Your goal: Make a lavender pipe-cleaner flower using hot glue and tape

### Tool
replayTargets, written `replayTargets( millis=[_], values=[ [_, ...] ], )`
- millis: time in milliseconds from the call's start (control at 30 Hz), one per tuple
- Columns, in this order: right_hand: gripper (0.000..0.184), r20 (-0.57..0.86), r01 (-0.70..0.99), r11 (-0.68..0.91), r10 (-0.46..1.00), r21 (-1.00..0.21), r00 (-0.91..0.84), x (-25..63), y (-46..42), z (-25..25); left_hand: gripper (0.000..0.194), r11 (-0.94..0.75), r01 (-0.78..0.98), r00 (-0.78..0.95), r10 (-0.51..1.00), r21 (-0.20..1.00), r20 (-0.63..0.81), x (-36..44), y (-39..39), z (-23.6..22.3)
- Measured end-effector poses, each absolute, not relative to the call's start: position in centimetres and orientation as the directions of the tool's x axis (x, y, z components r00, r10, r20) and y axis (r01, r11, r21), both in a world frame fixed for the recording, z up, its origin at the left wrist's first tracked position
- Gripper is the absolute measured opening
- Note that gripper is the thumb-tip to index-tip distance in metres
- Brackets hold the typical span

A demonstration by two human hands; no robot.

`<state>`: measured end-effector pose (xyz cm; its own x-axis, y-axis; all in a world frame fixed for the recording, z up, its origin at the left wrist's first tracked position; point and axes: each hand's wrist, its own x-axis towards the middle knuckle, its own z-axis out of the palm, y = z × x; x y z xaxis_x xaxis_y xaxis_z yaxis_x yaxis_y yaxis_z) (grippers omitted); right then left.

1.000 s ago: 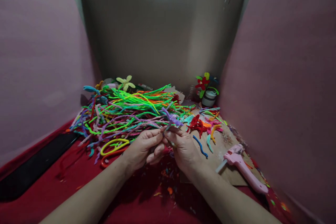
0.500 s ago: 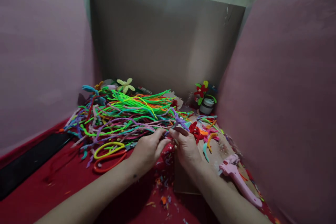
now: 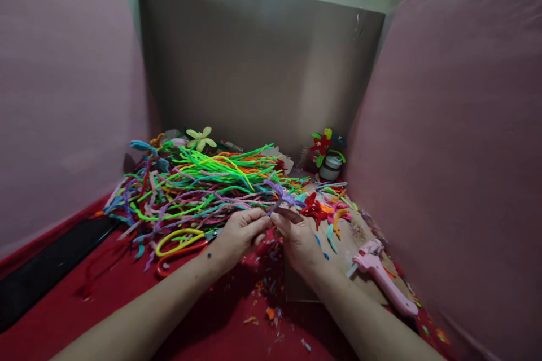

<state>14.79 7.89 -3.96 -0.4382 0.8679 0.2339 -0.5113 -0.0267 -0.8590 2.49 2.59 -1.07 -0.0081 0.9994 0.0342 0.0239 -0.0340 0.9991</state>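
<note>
Both hands meet at the middle, pinching the lower end of a purple pipe-cleaner flower (image 3: 284,194) that points up and away from me. My left hand (image 3: 243,232) is closed with thumb and forefinger on the stem. My right hand (image 3: 300,240) is closed on it too, its thumb close to the left fingertips. Beyond the hands spreads a big heap of coloured pipe cleaners (image 3: 224,172), green, orange, pink and purple. Scissors (image 3: 180,245) with yellow and red handles lie left of my left hand. A red pipe-cleaner flower (image 3: 313,210) rests just past my right hand.
A pink glue gun (image 3: 385,276) lies on a cardboard sheet (image 3: 302,287) at right. Behind stands a small pot (image 3: 331,168) with pipe-cleaner flowers. A long black object (image 3: 55,268) lies at left. Scraps dot the red cloth (image 3: 220,327). Pink walls (image 3: 444,152) close in both sides.
The purple flower has shifted slightly left and lower, its petals showing more spread. My left hand's fingers have curled in more. The whole view has moved a little.
</note>
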Motion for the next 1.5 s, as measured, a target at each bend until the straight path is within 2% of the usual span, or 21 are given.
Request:
replayTargets(
  millis=[100, 200, 300, 367, 433, 500, 567, 633, 700, 800, 867, 933, 1000, 1100, 1200, 1300, 1400, 1500],
  values=[
    [0.01, 0.21, -0.512, -0.081, 0.85, -0.855, -0.484, 15.1, 7.5, -3.8, 0.029, 0.057, -0.189, 0.112, 0.993, 0.98, -0.036, 2.4, 2.2, -1.4],
    [0.013, 0.212, -0.499, -0.107, 0.815, -0.86, -0.539, 15.2, 7.2, -3.6, 0.028, 0.117, -0.354, 0.247, 0.969, 0.928, -0.028, 2.3, 2.1, -1.9],
    [0.013, 0.262, -0.508, -0.051, 0.81, -0.86, -0.524, 15.3, 6.9, -3.5, 0.028, 0.13, -0.38, 0.328, 0.945, 0.916, 0.002, 2.2, 2.1, -2.0],
    [0.013, 0.289, -0.511, 0.002, 0.826, -0.86, -0.484, 15.2, 6.9, -3.5, 0.027, 0.071, -0.245, 0.279, 0.96, 0.967, 0.0, 2.2, 2.1, -1.8],
    [0.013, 0.318, -0.514, 0.06, 0.845, -0.856, -0.431, 15.1, 6.9, -3.6, 0.024, -0.059, 0.001, 0.143, 0.988, 0.998, 0.058, 2.2, 2.0, -1.5],
    [0.014, 0.351, -0.515, 0.119, 0.855, -0.849, -0.381, 15.0, 6.9, -3.7, 0.022, -0.212, 0.272, 0.011, 0.976, 0.939, 0.217, 2.3, 1.9, -1.6],
    [0.016, 0.365, -0.51, 0.148, 0.86, -0.847, -0.357, 14.8, 6.8, -3.7, 0.022, -0.312, 0.469, -0.047, 0.925, 0.826, 0.376, 2.3, 1.9, -2.0],
    [0.016, 0.364, -0.497, 0.158, 0.863, -0.853, -0.351, 14.7, 6.6, -3.6, 0.021, -0.35, 0.576, -0.055, 0.885, 0.739, 0.463, 2.3, 1.8, -2.6],
    [0.017, 0.357, -0.479, 0.153, 0.858, -0.864, -0.37, 14.6, 6.5, -3.4, 0.02, -0.352, 0.603, -0.056, 0.877, 0.716, 0.478, 2.2, 1.9, -3.0],
    [0.014, 0.348, -0.426, 0.169, 0.854, -0.889, -0.387, 14.7, 6.3, -2.7, 0.019, -0.306, 0.498, -0.075, 0.917, 0.811, 0.391, 2.3, 2.1, -2.6],
    [0.012, 0.323, -0.41, 0.155, 0.866, -0.899, -0.383, 14.7, 6.3, -2.3, 0.02, -0.208, 0.297, -0.061, 0.97, 0.932, 0.236, 2.4, 2.3, -1.8],
    [0.016, 0.3, -0.433, 0.108, 0.864, -0.895, -0.404, 14.9, 6.5, -2.1, 0.021, -0.067, 0.037, 0.011, 0.998, 0.997, 0.067, 2.5, 2.4, -1.0],
    [0.021, 0.292, -0.457, 0.059, 0.84, -0.887, -0.457, 15.2, 6.7, -2.2, 0.02, 0.048, -0.183, 0.109, 0.994, 0.982, -0.029, 2.6, 2.3, -0.6],
    [0.022, 0.231, -0.425, -0.022, 0.813, -0.905, -0.535, 15.9, 6.8, -2.7, 0.016, 0.161, -0.383, 0.244, 0.967, 0.909, -0.068, 2.6, 2.0, -0.8],
    [0.021, 0.159, -0.404, -0.1, 0.814, -0.909, -0.559, 16.5, 6.6, -3.0, 0.012, 0.263, -0.47, 0.361, 0.929, 0.843, -0.088, 2.2, 1.7, -1.7],
    [0.022, 0.146, -0.411, -0.151, 0.782, -0.899, -0.606, 16.5, 6.2, -3.0, 0.014, 0.294, -0.507, 0.418, 0.906, 0.81, -0.067, 1.8, 1.6, -2.7],
    [0.02, 0.171, -0.449, -0.166, 0.768, -0.878, -0.618, 16.0, 5.9, -3.0, 0.015, 0.295, -0.503, 0.437, 0.898, 0.812, -0.056, 1.5, 1.7, -3.3],
    [0.022, 0.161, -0.489, -0.165, 0.815, -0.856, -0.557, 15.8, 5.6, -3.3, 0.02, 0.274, -0.455, 0.443, 0.895, 0.847, -0.052, 1.5, 1.8, -3.3]
  ],
)
